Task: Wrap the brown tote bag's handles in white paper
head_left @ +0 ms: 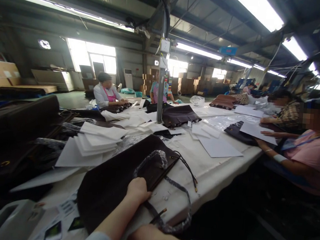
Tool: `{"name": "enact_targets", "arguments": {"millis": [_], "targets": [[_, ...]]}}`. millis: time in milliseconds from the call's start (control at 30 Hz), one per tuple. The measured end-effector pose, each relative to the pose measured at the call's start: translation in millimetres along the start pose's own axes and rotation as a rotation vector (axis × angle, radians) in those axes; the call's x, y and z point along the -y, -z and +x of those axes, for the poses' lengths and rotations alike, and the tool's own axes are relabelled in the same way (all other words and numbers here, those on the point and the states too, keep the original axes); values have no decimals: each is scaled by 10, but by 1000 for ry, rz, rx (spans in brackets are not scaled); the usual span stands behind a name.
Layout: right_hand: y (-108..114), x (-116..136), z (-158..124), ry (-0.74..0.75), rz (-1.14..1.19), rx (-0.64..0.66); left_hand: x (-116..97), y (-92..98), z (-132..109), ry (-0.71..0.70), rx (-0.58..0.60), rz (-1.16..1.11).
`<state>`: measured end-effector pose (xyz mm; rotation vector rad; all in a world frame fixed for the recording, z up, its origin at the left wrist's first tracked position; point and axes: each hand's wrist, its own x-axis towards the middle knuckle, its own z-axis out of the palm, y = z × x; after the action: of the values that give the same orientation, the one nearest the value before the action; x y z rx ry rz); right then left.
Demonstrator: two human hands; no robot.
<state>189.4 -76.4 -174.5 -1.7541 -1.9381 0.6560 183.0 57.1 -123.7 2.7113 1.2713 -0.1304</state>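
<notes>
A dark brown handbag [112,168] lies on its side on the white-covered table [213,176] in front of me. My left hand [138,189] is closed over the edge of its opening. One handle [151,157], wrapped in clear plastic, rests across the bag's face. The other wrapped handle [188,200] loops out over the table edge. Thin dark cords [187,166] with gold-coloured tips hang from the bag's side. My right hand [145,239] is low at the bottom edge of the view, near the bag's lower corner; its fingers are hidden.
White sheets [91,144] lie piled left of the bag, with more paper [219,145] beyond. Another brown bag [181,116] sits by the metal post [162,79]. A grey device [10,219] stands at lower left. Co-workers sit along the table, one in a pink shirt [312,158] handling a sheet.
</notes>
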Motion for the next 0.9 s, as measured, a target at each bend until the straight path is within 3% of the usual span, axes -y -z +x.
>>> {"name": "enact_targets", "arguments": {"millis": [100, 167, 300, 433, 567, 667, 733, 800, 900], "targets": [[332, -102, -91, -128, 11, -56, 178, 156, 131, -105, 33, -15], [529, -230, -58, -193, -33, -187, 289, 247, 204, -125, 32, -31], [785, -597, 81, -92, -175, -408, 374, 438, 214, -180, 10, -59], [1004, -754, 183, 85, -390, -336, 310, 736, 44, -257, -58, -107], [1205, -572, 199, 89, -555, -288, 440, 1165, -45, -268, -163, -190], [1125, -502, 124, 110, -607, -239, 715, 1385, 37, -157, -246, -269], [909, -593, 43, 122, -617, -238, 860, 1357, 78, -106, -223, -328], [612, -811, -19, 129, -629, -288, 915, 1156, 70, -83, -151, -391], [207, -1297, 5, 139, -610, -403, 887, 662, 47, -24, -22, -498]]}}
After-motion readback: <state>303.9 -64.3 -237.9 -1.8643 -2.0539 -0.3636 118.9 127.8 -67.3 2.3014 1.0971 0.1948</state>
